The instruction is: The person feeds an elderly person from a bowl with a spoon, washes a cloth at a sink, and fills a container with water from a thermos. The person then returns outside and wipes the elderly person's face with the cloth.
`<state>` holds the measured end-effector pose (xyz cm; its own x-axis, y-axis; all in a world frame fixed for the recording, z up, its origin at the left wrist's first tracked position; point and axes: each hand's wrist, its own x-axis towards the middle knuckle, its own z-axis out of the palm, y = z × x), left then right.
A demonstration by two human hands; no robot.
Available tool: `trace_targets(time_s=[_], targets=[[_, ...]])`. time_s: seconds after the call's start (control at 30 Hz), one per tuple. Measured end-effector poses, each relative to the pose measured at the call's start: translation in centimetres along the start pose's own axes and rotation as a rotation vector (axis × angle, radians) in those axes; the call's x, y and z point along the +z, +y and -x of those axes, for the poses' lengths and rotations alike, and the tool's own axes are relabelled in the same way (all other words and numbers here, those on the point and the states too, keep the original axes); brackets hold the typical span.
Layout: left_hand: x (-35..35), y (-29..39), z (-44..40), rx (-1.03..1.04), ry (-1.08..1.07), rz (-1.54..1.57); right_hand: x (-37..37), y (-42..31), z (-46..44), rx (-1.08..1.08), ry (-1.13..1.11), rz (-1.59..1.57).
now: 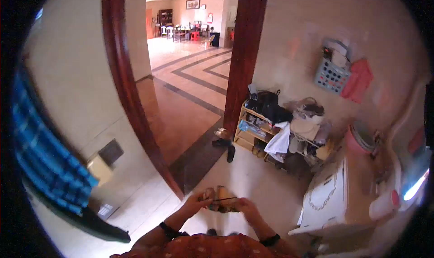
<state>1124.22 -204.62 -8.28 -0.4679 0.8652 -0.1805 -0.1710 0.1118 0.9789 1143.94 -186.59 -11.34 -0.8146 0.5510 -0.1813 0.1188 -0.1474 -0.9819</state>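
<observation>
In the lower middle of the head view, my left hand (198, 204) and my right hand (247, 208) come together in front of my body. Between them is a small tan item (227, 194) with a thin dark strip across it and a greenish edge below; its kind is too small to make out. My left hand's fingers curl at its left side. The fingers of my right hand pinch at its right end, by the tip of the dark strip. Dark bands circle both wrists.
Ahead is a dark wooden door frame (246, 54) into a tiled hall. Dark shoes (222, 142) lie by its threshold. A shoe rack (246, 127) heaped with bags stands right, near a white cabinet (323, 194). A blue checked cloth (45, 145) hangs left.
</observation>
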Motion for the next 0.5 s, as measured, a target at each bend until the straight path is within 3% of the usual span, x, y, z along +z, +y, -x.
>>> trace_targets(time_s=[0.03,0.07,0.1,0.2,0.27,0.33,0.4,0.43,0.47,0.5], targets=[[-0.8,1.6,-4.1,-0.011,0.003,0.009,-4.5,2.5,-4.6,-0.125,-0.037,-0.187],[-1.7,2.6,-8.7,0.04,-0.028,0.03,-5.8,-0.5,-7.1,-0.106,0.208,-0.08],[-2.6,3.4,-12.8,0.092,-0.064,0.048,-5.5,-5.1,-8.8,-0.297,0.165,-0.32],[-5.3,5.6,-25.6,0.103,-0.124,0.1,-9.8,-7.1,-19.7,-0.152,0.371,-0.076],[-7.7,6.1,-34.1,0.099,-0.164,0.142,-12.0,-7.5,-27.9,-0.083,0.307,0.047],[-10.2,8.3,-40.5,0.123,-0.148,0.186,-13.0,-6.3,-38.8,0.121,0.168,0.524],[-13.4,13.4,-43.9,0.178,-0.161,0.13,-11.0,-4.4,-50.1,0.063,0.047,0.681],[-16.9,10.8,-48.1,0.318,-0.305,0.088,-8.2,-7.2,-54.3,0.01,-0.156,0.806],[-19.3,11.6,-50.4,0.319,-0.274,0.07,-4.7,-11.1,-58.2,-0.045,-0.353,0.924],[-21.5,12.8,-52.6,0.483,-0.225,-0.201,-0.8,-12.7,-62.7,-0.386,-0.591,0.722]])
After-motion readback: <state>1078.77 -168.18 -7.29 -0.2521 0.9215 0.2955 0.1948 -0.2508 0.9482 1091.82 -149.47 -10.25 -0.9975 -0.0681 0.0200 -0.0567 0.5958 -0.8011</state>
